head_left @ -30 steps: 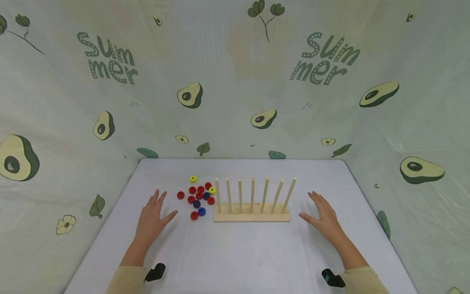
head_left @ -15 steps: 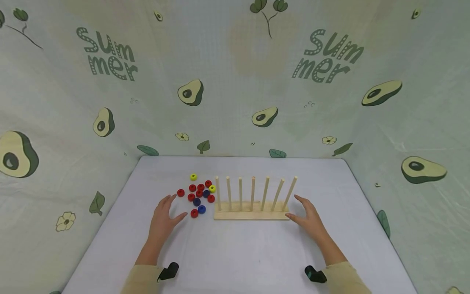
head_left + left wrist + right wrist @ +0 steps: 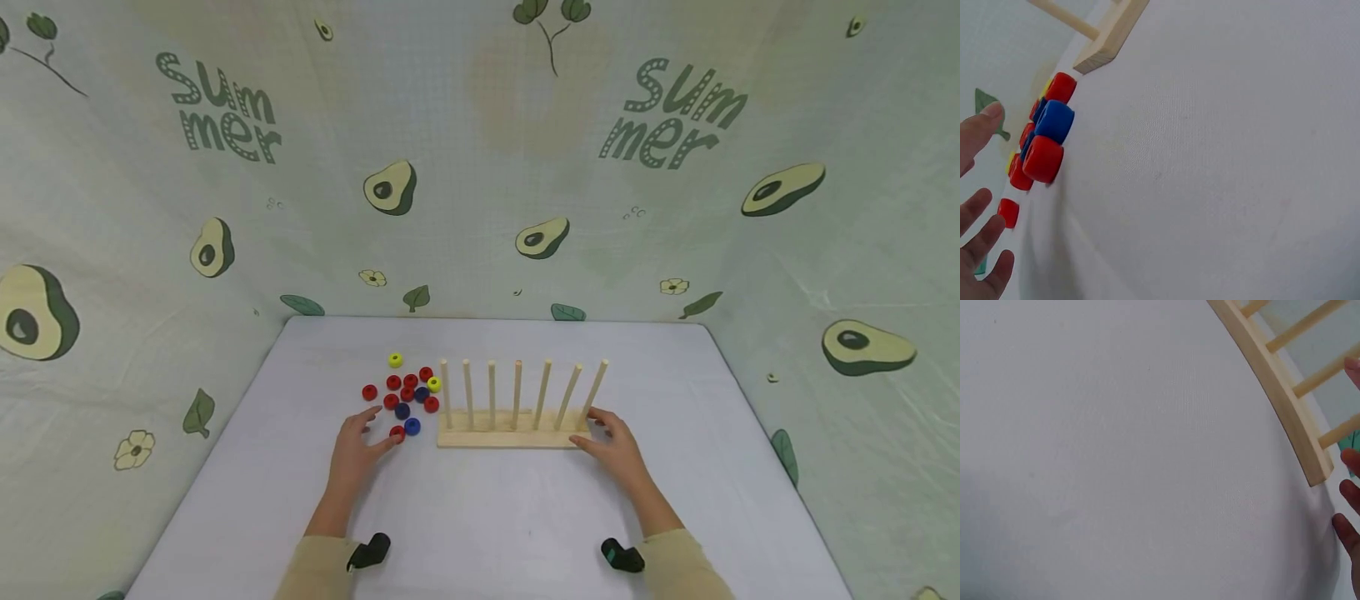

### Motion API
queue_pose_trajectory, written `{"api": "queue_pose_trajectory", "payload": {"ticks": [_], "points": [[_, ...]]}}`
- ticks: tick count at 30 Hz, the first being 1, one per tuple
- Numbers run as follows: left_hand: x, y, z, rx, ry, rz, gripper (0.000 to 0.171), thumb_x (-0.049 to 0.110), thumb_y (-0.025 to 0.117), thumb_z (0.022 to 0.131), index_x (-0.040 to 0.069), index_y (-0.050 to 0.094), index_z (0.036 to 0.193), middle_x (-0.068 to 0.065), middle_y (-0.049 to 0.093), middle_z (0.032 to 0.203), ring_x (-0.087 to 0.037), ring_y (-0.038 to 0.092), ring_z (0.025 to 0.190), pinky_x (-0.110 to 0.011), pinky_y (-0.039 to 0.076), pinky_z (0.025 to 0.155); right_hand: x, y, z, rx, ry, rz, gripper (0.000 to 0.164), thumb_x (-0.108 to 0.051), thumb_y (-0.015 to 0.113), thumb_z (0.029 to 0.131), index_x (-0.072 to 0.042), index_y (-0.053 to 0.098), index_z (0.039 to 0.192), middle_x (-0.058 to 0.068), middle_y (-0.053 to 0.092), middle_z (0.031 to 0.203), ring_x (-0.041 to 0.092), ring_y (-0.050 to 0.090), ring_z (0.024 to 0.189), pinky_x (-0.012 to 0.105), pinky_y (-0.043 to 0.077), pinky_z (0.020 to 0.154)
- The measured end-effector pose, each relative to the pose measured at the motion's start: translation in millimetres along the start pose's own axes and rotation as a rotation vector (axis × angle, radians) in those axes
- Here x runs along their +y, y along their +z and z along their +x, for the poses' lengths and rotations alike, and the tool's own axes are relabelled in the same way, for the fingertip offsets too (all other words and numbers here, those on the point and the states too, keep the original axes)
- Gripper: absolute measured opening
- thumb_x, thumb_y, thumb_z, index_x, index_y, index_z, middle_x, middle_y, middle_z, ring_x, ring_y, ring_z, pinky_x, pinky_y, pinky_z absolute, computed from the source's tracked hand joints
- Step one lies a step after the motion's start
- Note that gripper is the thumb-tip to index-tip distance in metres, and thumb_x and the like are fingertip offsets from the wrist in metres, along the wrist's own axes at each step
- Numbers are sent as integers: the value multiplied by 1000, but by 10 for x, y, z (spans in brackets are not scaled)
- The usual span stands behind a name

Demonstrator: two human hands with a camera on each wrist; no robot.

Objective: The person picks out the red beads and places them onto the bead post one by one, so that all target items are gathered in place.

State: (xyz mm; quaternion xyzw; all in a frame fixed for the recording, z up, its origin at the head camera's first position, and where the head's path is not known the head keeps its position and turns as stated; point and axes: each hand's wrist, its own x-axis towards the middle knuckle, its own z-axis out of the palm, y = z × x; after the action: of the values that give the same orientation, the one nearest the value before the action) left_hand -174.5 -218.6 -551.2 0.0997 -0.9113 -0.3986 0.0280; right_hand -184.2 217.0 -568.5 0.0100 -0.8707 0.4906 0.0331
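Note:
My left hand hovers beside the near left of the bead group, thumb and fingers spread apart. Its thumb tip overlaps the nearest red bead in the head view; a blue bead lies just right of that one. My right hand is at the right end of a wooden peg rack, whose several upright pegs carry nothing. Its thumb lies over the base's front right corner in the head view, with the other fingers behind the end. In the right wrist view those fingertips show apart from the wood.
Several red, dark blue and yellow beads lie loose left of the rack, with a yellow bead farthest back and a red bead farthest left. A white-covered table carries everything. Behind it hangs a printed cloth.
Both hands have moved inward: the left rightward to the beads, the right leftward to the rack's end. Beads and rack stay where they were.

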Motion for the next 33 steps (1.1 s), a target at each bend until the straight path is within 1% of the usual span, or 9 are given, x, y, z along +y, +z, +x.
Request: {"api": "queue_pose_trajectory", "payload": {"ticks": [5,10,14,17,22,24,26,30,33], "points": [[-21,82,23,5,-60,-61,68,27,80,82,7,49,139,-19,48,134,-37,44,123,-52,42,100,51,92,39,38,19,24,58,-16,82,78,7,57,125,22,58,121,36,49,113,51,37,100],[-54,164,64,29,-110,-84,65,27,80,83,8,51,138,-17,51,132,-35,44,121,-50,43,99,121,165,80,82,27,42,52,-14,83,77,7,61,120,21,60,116,34,50,110,49,38,99],[-63,211,80,49,-119,-103,61,25,80,83,8,54,135,-17,53,130,-35,46,119,-50,43,98,171,214,104,128,-2,36,45,-13,85,75,5,65,112,19,61,110,33,52,106,49,38,98],[-60,234,77,55,-116,-108,57,22,80,82,8,57,132,-18,56,127,-35,47,118,-51,42,99,194,244,111,161,-43,-4,42,-13,86,74,3,68,107,17,62,107,33,54,104,49,38,97],[-50,286,49,62,-117,-46,53,20,81,81,8,60,128,-17,60,121,-36,46,118,-54,39,100,199,266,96,196,-88,-61,40,-15,86,72,1,69,104,16,62,106,34,55,102,50,38,94],[-49,321,30,66,-120,3,51,21,81,80,9,62,126,-16,61,119,-36,46,116,-54,39,98,198,261,78,199,-90,-72,40,-15,87,72,2,69,103,17,62,106,35,55,102,50,39,94],[-55,355,16,71,-122,43,50,22,82,79,9,64,124,-14,62,116,-36,46,113,-54,39,96,202,253,58,189,-65,-73,41,-16,87,72,3,69,104,17,62,109,36,54,105,50,38,97],[-89,397,13,91,-125,68,47,22,82,79,10,66,121,-13,63,112,-35,47,110,-52,39,92,217,247,33,179,-32,-74,48,-18,87,72,6,68,109,18,58,115,38,51,111,51,38,98],[-107,409,23,99,-133,57,44,21,82,79,9,66,119,-12,63,111,-34,47,109,-51,40,91,226,256,26,198,-43,-82,49,-17,89,70,7,68,108,18,57,116,39,50,112,52,39,96]]}}
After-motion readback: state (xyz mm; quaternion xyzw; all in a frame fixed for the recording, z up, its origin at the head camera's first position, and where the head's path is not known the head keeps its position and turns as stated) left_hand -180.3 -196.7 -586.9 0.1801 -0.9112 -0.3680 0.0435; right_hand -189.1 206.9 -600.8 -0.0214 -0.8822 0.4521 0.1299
